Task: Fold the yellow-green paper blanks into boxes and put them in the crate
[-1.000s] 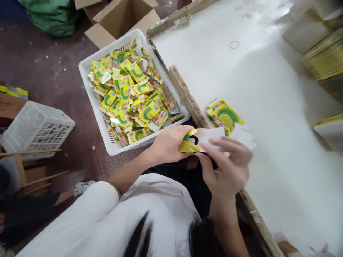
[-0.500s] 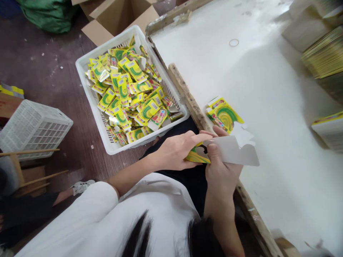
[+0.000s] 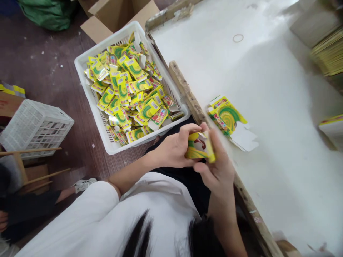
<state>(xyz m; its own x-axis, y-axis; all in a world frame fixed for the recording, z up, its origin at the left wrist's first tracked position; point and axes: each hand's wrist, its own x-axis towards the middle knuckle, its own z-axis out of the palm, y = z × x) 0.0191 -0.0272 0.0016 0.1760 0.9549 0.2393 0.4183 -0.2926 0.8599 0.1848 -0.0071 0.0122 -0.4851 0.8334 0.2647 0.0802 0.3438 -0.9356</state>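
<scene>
Both of my hands hold one small yellow-and-green carton [image 3: 198,147], folded into a compact shape above my lap at the table's edge. My left hand [image 3: 175,148] grips its left side with curled fingers. Wrapped round its right side is my right hand [image 3: 217,166]. Just right of them, a short stack of flat printed carton blanks [image 3: 227,119] lies on the white table [image 3: 281,107], white flaps showing. A white plastic basket [image 3: 88,91] to the left is heaped with several folded cartons [image 3: 131,92] of the same print.
A rough wooden strip [image 3: 187,94] runs along the table's near edge. An upturned white basket [image 3: 32,126] and an open cardboard box [image 3: 118,14] stand on the dark floor. More carton stacks [image 3: 328,53] sit at the table's far right. A rubber band [image 3: 238,38] lies far back.
The carton was a long flat blank with its white side showing; my hands have folded it shut into a small compact box and drawn closer together.
</scene>
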